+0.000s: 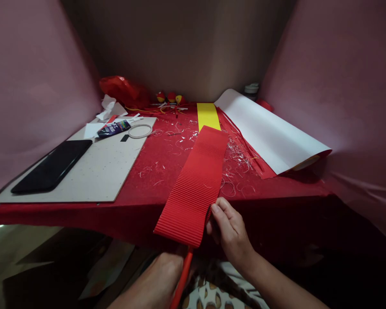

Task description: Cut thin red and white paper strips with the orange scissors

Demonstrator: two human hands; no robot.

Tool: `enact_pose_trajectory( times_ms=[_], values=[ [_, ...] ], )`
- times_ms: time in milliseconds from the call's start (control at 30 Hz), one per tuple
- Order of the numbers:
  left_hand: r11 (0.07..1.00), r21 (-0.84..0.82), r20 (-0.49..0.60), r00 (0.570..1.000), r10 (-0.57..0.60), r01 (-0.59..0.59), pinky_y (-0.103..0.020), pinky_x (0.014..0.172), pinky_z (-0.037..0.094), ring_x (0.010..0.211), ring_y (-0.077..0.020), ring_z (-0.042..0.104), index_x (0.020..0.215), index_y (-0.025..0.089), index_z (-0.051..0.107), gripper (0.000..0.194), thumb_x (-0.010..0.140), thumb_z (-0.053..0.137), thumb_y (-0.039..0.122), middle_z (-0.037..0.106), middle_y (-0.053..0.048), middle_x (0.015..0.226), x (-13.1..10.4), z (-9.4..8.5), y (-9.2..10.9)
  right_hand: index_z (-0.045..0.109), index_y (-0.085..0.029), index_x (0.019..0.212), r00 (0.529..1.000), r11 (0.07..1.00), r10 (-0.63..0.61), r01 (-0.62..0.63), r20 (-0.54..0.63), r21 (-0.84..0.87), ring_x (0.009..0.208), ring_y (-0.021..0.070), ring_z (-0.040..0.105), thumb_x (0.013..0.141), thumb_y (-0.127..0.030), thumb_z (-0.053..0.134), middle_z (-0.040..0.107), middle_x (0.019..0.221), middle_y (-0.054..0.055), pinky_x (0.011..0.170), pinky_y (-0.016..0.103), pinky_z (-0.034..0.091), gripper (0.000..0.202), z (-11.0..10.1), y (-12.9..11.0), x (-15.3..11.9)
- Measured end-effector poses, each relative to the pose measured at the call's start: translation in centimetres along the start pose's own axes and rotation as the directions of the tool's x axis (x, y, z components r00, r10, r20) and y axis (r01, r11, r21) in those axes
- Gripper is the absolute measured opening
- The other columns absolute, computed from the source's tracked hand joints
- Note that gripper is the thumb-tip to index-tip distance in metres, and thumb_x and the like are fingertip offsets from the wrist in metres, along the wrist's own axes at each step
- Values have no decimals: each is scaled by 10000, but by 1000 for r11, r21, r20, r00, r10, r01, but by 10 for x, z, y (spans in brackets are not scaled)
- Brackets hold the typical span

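A long strip of red corrugated paper point(193, 189) slopes from the red-covered table down over its front edge. At the strip's lower right edge, my right hand point(227, 223) is closed, with a small dark thing, too hidden to name, by its fingertips. My left hand point(172, 259) is under the strip's near end, its fingers hidden by the paper. A thin red strip point(182, 279) hangs beside my left wrist. Beyond the corrugated strip's far end lies a yellow strip point(208, 116).
A board point(116, 171) on the left holds a black phone point(53, 165), a glue tube point(114, 128) and a ring point(140, 131). A white sheet point(270, 133) curls at the right. Thread scraps, small red-yellow figures point(171, 97) and a red bag point(124, 90) lie farther back.
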State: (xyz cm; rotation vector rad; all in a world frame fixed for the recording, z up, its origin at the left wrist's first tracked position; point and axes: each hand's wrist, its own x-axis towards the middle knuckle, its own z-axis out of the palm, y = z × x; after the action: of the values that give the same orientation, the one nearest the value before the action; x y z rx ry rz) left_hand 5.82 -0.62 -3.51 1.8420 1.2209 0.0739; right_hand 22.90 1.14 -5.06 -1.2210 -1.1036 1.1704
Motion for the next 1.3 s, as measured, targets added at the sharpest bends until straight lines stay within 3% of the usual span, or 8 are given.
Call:
enact_pose_trajectory(
  times_ms=[533, 800, 967, 1300],
  values=[
    [1000, 25, 14, 1000, -6, 6, -338, 729, 503, 861, -170, 580, 1039, 155, 565, 281, 856, 493, 356, 588, -49, 1023, 3, 4, 3, 449, -204, 717, 999, 999, -32, 32, 27, 13, 496, 92, 381, 884, -405, 403, 421, 567, -40, 457, 202, 315, 265, -1, 10, -3],
    [999, 51, 17, 1000, -1, 0, -331, 720, 506, 853, -170, 583, 1027, 151, 571, 277, 855, 497, 354, 593, -44, 1010, 1, 1, 0, 454, -198, 706, 999, 1000, 4, -3, -43, 30, 474, 88, 371, 887, -392, 407, 440, 536, -45, 460, 207, 307, 269, -1, -8, -1],
    [997, 75, -10, 1000, 13, -12, -327, 723, 504, 852, -158, 584, 1032, 163, 568, 263, 859, 493, 347, 594, -51, 1015, 0, 0, 0, 437, -199, 711, 999, 998, -41, 43, -33, 47, 510, 86, 373, 911, -347, 383, 422, 559, -53, 514, 215, 318, 254, 1, -16, 1],
    [985, 171, -86, 996, 3, 11, -357, 781, 492, 921, -170, 566, 1079, 185, 553, 268, 866, 482, 331, 566, -68, 1103, 3, 8, 7, 461, -203, 793, 993, 991, -120, 119, 18, 63, 506, 83, 368, 925, -332, 368, 418, 574, -56, 499, 222, 303, 207, -3, -1, 2]
  ],
)
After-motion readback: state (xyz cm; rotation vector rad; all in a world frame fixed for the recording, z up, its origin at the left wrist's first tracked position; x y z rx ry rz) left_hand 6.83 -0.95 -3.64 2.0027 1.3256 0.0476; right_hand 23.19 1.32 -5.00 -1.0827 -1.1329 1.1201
